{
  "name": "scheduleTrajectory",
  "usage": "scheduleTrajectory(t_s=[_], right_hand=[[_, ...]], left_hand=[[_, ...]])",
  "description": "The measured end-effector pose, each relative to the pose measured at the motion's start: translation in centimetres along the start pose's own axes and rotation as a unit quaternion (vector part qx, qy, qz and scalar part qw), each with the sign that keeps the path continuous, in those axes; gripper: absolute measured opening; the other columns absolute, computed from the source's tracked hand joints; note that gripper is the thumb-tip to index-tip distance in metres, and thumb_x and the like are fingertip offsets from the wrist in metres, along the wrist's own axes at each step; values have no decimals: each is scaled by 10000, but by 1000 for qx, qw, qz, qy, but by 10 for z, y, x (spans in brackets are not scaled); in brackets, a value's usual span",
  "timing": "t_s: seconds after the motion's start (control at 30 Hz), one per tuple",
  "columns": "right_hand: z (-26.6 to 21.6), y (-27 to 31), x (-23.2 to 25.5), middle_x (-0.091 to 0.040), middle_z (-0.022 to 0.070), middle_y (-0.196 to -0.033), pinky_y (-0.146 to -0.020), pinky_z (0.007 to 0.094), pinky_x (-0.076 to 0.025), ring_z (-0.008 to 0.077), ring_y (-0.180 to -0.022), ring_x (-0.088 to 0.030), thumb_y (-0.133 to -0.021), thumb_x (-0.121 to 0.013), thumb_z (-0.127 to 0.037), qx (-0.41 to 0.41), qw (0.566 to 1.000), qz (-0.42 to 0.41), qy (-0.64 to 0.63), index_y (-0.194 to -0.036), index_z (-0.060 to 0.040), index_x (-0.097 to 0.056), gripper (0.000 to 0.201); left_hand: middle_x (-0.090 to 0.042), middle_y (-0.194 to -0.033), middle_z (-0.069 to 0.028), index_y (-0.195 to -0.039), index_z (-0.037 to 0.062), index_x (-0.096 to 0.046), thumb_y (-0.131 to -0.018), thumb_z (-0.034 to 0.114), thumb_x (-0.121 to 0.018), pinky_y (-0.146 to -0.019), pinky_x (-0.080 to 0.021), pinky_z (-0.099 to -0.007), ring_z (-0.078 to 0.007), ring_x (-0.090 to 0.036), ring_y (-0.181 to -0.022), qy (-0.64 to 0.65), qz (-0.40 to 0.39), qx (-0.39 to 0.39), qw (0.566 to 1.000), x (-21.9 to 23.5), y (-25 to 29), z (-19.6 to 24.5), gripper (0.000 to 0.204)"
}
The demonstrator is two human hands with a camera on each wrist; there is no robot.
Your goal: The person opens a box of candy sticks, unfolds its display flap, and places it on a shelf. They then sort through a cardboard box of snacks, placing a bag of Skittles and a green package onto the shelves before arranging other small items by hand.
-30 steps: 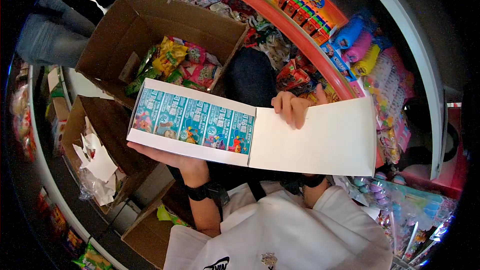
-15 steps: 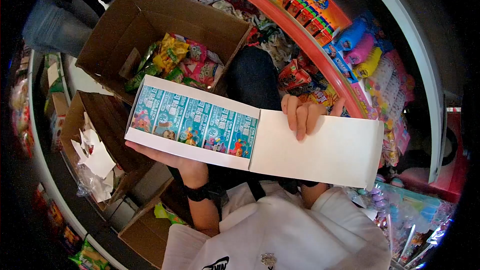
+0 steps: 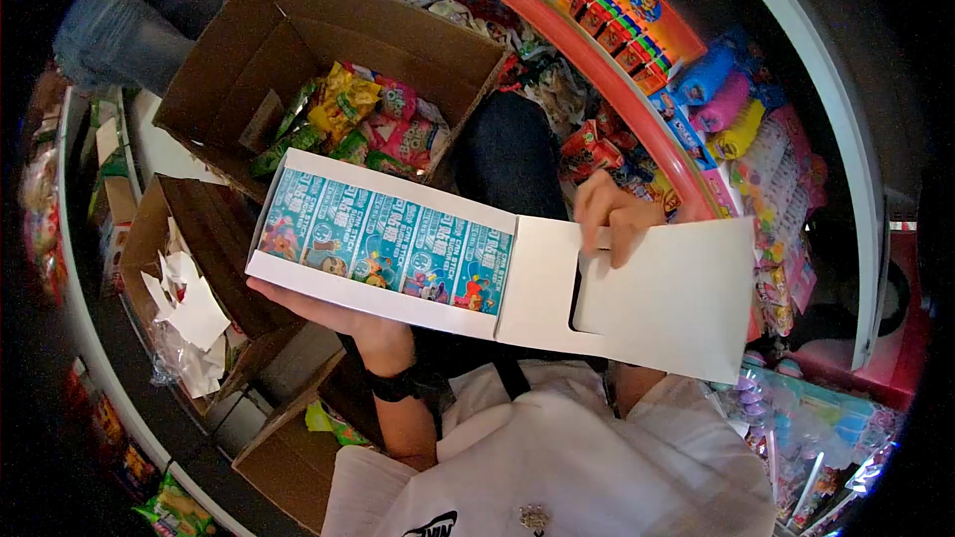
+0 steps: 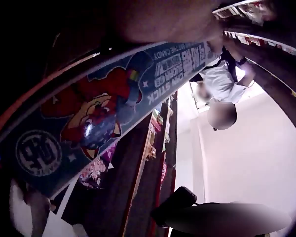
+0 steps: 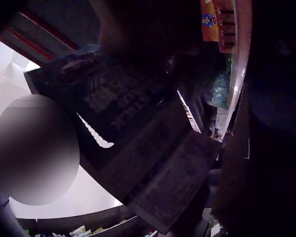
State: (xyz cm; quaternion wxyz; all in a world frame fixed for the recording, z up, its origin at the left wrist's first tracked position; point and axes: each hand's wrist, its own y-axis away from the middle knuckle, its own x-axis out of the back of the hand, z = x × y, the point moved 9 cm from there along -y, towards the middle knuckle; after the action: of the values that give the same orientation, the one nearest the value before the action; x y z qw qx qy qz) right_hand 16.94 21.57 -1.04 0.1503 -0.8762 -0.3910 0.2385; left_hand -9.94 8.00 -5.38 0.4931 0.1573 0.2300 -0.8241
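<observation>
My left hand [image 3: 370, 330] holds a white-lined candy box [image 3: 398, 308] from below at its near side; most of its fingers are hidden under it. Several teal candy packs [image 3: 383, 239] stand in a row inside. The box's lid [image 3: 537, 283] is folded out flat to the right. A cut panel [image 3: 676, 288] in that lid has come partly away, leaving a dark slit along its left side. My right hand [image 3: 617, 219] grips the panel at the lid's far edge, fingertips on the white inner face. In the left wrist view the box's printed outside [image 4: 98, 108] shows a red cartoon figure.
A large cardboard carton [image 3: 209, 119] with bagged sweets stands beyond the box. A smaller carton [image 3: 214, 239] at left holds torn white card and plastic. Shelves with a red-orange edge [image 3: 597, 70] curve along the right, stocked with sweets and an orange display box [image 3: 662, 25].
The lid was whole before; now a slit has opened along the panel under my right hand. The right fingers have curled more, while the left hand and packs stay nearly still.
</observation>
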Motion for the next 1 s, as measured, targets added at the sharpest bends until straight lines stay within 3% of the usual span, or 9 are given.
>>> scheduleTrajectory(t_s=[0.1, 0.2, 0.33, 0.47, 0.57, 0.63, 0.7, 0.83, 1.0], right_hand=[[28, 13, 7, -595, 157, -865, -882, 344, -360, 253, -930, -450, -850, 45, -758, -176, 970, 114, -126, -655, -69, -487, 892], [57, 28, 23, -505, 262, -1175, -818, 422, -516, 282, -962, -589, -927, -263, -654, -148, 948, 211, -187, -811, -34, -490, 671], [65, 38, 13, -468, 321, -1248, -751, 380, -544, 322, -899, -649, -935, -478, -486, -175, 939, 150, -256, -972, -22, -547, 471], [79, 39, 19, -396, 392, -1285, -729, 377, -541, 325, -769, -665, -922, -500, -498, -170, 935, 66, -303, -1018, -24, -555, 487], [79, 52, 22, -555, 195, -1217, -897, 347, -461, 227, -984, -608, -880, -580, -511, -255, 950, 108, -147, -1149, -28, -578, 553], [68, 67, 24, -618, 84, -1164, -951, 305, -417, 163, -1060, -562, -868, -659, -422, -322, 928, 184, -23, -1191, -21, -588, 520], [63, 71, 30, -633, 117, -1139, -758, 278, -508, 154, -835, -636, -844, -698, -364, -369, 909, 188, 49, -1195, -9, -537, 525], [58, 37, 2, -681, 22, -1013, -807, 224, -461, 88, -886, -614, -813, -747, -181, -444, 894, 30, 58, -1103, -45, -646, 335], [59, 20, -16, -643, 111, -1124, -874, 290, -496, 136, -1001, -604, -770, -780, -102, -494, 866, -57, 51, -1437, -100, -284, 831]], left_hand=[[-234, -1506, -136, -1478, 138, -152, -901, 379, -604, -1128, -219, -535, -325, -283, -1369, 19, -6, -14, 1000, 4, -2, 1, 771], [-238, -1503, -137, -1478, 137, -154, -898, 368, -619, -1128, -219, -534, -325, -286, -1366, 60, -34, -55, 996, 13, -5, 1, 779], [-299, -1488, -134, -1478, 125, -196, -919, 385, -576, -1131, -222, -521, -319, -313, -1353, -76, 30, -120, 989, 11, -3, 14, 724], [-239, -1523, -109, -1505, 193, -88, -961, 556, -364, -1138, -210, -535, -338, -321, -1350, -53, 109, 52, 991, 4, -10, 11, 710], [-274, -1513, -94, -1483, 185, -209, -967, 584, -307, -1129, -227, -542, -321, -340, -1344, -172, 5, -103, 980, 7, -9, 20, 659], [-321, -1487, -89, -1445, 164, -308, -970, 580, -297, -1124, -241, -530, -301, -359, -1334, -116, 9, -102, 988, 11, -10, 18, 631], [-377, -1443, -88, -1391, 139, -382, -975, 574, -284, -1119, -255, -509, -281, -387, -1310, 30, 82, 22, 996, 16, -16, 9, 609], [-473, -1333, -80, -1281, 126, -463, -983, 560, -273, -1102, -285, -486, -258, -441, -1245, 36, 155, 82, 984, 0, -14, 20, 560], [-499, -1300, -65, -1257, 133, -483, -971, 573, -303, -1088, -309, -479, -255, -452, -1230, -19, 161, 95, 982, -4, -11, 21, 555]])
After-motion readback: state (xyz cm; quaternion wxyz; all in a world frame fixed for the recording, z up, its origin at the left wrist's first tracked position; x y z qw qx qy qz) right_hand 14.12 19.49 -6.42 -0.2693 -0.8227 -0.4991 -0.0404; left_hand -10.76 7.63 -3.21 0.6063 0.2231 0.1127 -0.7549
